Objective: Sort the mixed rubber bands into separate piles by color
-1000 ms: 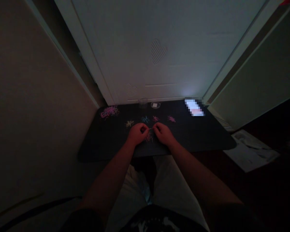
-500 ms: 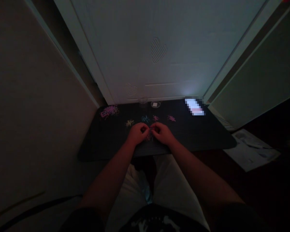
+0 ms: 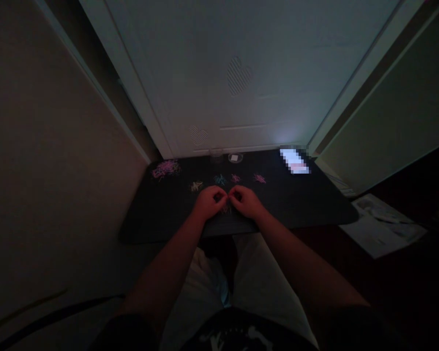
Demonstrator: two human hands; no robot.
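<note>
My left hand (image 3: 209, 202) and my right hand (image 3: 246, 201) meet fingertip to fingertip above the dark table. Both are pinched closed, and whatever sits between the fingertips is too small and dim to name. Just below the fingertips lies a small pile of reddish thin pieces (image 3: 225, 209), partly covered by the hands. Beyond the hands are small piles: yellowish (image 3: 196, 185), blue-green (image 3: 220, 180), pink (image 3: 235, 178) and another pink one (image 3: 259, 179). A larger pink and purple heap (image 3: 166, 168) rests at the table's far left.
Along the back of the black table (image 3: 146, 209) stand a clear round container (image 3: 216, 155) and a clear round lid (image 3: 235, 158) with a white square. A lit, pixelated screen (image 3: 294, 161) is at the back right. A white door (image 3: 205, 73) rises behind.
The fingertips have shifted very slightly, and the small bluish-pink bit seen between them before is now hard to make out. The piles have stayed where they were.
</note>
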